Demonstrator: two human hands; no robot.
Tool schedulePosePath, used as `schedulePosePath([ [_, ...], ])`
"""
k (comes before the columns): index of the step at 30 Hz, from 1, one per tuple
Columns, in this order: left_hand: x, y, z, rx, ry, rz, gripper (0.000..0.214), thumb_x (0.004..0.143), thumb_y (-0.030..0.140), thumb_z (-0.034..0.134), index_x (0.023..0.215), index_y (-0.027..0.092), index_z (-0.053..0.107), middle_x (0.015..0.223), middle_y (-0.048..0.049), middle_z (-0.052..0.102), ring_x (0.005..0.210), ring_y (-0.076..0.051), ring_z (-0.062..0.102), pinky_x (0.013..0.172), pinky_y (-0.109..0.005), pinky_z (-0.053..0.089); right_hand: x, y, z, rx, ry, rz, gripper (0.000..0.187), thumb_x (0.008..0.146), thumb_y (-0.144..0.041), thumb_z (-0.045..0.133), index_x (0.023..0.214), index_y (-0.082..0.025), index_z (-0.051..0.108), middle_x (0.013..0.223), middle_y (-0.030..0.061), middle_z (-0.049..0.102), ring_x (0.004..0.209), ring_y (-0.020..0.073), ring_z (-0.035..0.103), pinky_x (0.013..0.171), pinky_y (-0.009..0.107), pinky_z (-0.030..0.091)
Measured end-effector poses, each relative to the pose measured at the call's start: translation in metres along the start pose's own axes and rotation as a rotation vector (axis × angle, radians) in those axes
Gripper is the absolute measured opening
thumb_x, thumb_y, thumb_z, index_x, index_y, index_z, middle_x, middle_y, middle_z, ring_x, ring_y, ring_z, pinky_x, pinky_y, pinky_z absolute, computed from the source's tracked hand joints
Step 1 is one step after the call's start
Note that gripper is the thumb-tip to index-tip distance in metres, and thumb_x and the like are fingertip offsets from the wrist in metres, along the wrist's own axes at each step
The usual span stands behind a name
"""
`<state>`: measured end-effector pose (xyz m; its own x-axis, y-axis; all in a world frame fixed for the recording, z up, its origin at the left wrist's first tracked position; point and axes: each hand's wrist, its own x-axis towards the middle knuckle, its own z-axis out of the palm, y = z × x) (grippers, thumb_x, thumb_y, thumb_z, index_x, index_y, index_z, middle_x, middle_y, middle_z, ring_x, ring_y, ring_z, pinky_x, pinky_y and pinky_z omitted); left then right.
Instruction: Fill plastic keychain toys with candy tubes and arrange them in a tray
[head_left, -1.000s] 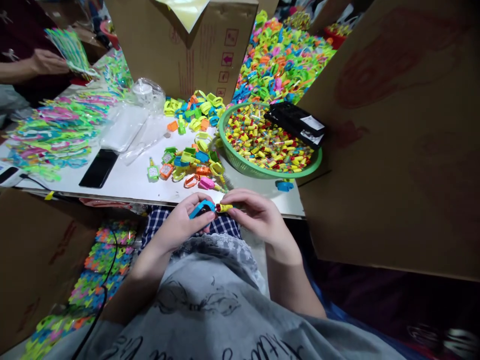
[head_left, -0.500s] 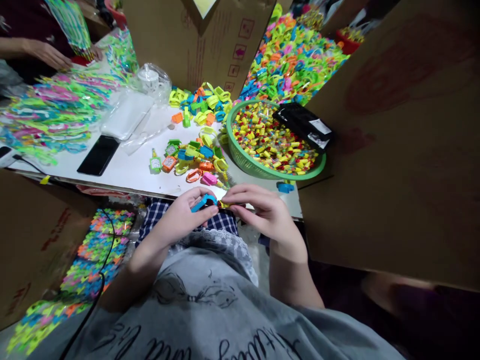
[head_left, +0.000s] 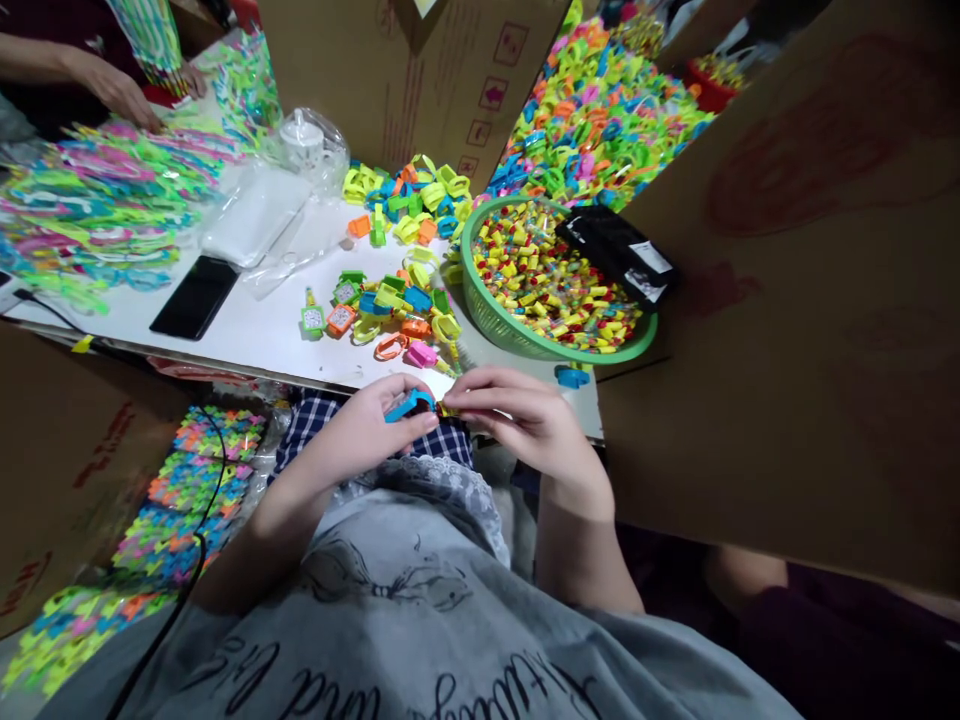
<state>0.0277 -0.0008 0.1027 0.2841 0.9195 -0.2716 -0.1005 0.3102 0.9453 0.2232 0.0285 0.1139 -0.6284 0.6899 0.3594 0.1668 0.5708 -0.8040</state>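
Observation:
My left hand is closed around a blue plastic toy watch just in front of the table edge. Against its right end, my right hand pinches a small yellow-and-red capsule, mostly covered by the fingers. The two pieces meet end to end, but whether they are joined cannot be seen. Beyond my hands lies a loose group of toy watches in green, orange, blue and yellow, including an orange watch with a patterned face. A pink watch with a yellow capsule is nearest my fingers.
A green basket full of yellow-and-red capsules stands right, with a black packet on it. A phone lies left. Cardboard boxes flank the table. Another person's hand is at the far left, near colourful strips.
Both hands keep nearly the same place and hold. My right fingers have closed slightly together near the capsule. The camera view has shifted and tilted a little.

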Motion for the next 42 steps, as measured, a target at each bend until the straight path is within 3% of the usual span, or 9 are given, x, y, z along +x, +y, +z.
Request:
schedulePosePath([
  [9,0.004,0.001,0.000,-0.044,-0.043,-0.005,0.017,0.068,0.022,0.070,0.080,0.017,0.059,0.067,0.0034,0.055,0.045,-0.006,0.045,0.041,-0.019,0.038,-0.001,0.010,0.002,0.023,0.043,0.027,0.020,0.088,-0.020,0.058,0.101,-0.026,0.071,0.096,0.0048,0.067,0.087,0.0161,0.063,0.080,0.033,0.054],
  [14,0.003,0.000,0.002,0.025,0.010,0.001,0.016,0.069,0.022,0.067,0.082,0.018,0.057,0.071,0.0026,0.055,0.049,-0.007,0.045,0.044,-0.020,0.039,0.000,0.007,0.001,-0.016,0.016,0.022,0.024,0.090,-0.019,0.054,0.107,-0.027,0.069,0.099,0.0052,0.066,0.091,0.0167,0.063,0.081,0.033,0.054],
  [21,-0.005,-0.004,0.002,0.184,0.148,0.196,0.022,0.072,0.028,0.070,0.088,0.019,0.058,0.084,-0.0003,0.060,0.077,-0.015,0.056,0.071,-0.027,0.045,-0.002,-0.007,0.007,-0.176,0.035,-0.026,0.028,0.091,-0.017,0.050,0.112,-0.030,0.065,0.103,0.0055,0.065,0.096,0.0189,0.060,0.083,0.036,0.052],
  [29,-0.014,-0.007,0.003,0.408,0.301,0.438,0.022,0.072,0.027,0.072,0.091,0.022,0.062,0.085,-0.0004,0.062,0.078,-0.016,0.056,0.073,-0.027,0.043,-0.007,-0.016,0.016,-0.271,0.133,-0.103,0.034,0.090,-0.009,0.048,0.112,-0.031,0.061,0.103,0.0036,0.065,0.091,0.0178,0.060,0.079,0.036,0.049],
  [33,-0.019,-0.007,0.005,0.476,0.348,0.503,0.022,0.070,0.027,0.074,0.089,0.023,0.063,0.082,-0.0006,0.062,0.076,-0.018,0.056,0.075,-0.030,0.042,-0.007,-0.022,0.020,-0.211,0.188,-0.040,0.027,0.089,-0.012,0.051,0.105,-0.029,0.064,0.099,0.0037,0.066,0.090,0.0192,0.061,0.080,0.039,0.049],
  [38,-0.023,-0.003,0.007,0.446,0.312,0.490,0.023,0.071,0.028,0.074,0.090,0.023,0.062,0.083,-0.0012,0.062,0.077,-0.018,0.056,0.076,-0.031,0.042,-0.007,-0.024,0.022,0.026,0.246,0.096,0.012,0.085,-0.023,0.061,0.095,-0.025,0.067,0.092,0.0046,0.067,0.089,0.0199,0.063,0.081,0.039,0.052],
  [42,-0.024,0.000,0.009,0.356,0.250,0.415,0.025,0.073,0.029,0.072,0.092,0.021,0.059,0.086,-0.0015,0.061,0.077,-0.016,0.056,0.076,-0.029,0.043,-0.010,-0.019,0.029,0.269,0.358,0.295,0.027,0.074,-0.036,0.074,0.097,-0.024,0.065,0.090,0.0034,0.067,0.083,0.0176,0.065,0.071,0.032,0.056],
])
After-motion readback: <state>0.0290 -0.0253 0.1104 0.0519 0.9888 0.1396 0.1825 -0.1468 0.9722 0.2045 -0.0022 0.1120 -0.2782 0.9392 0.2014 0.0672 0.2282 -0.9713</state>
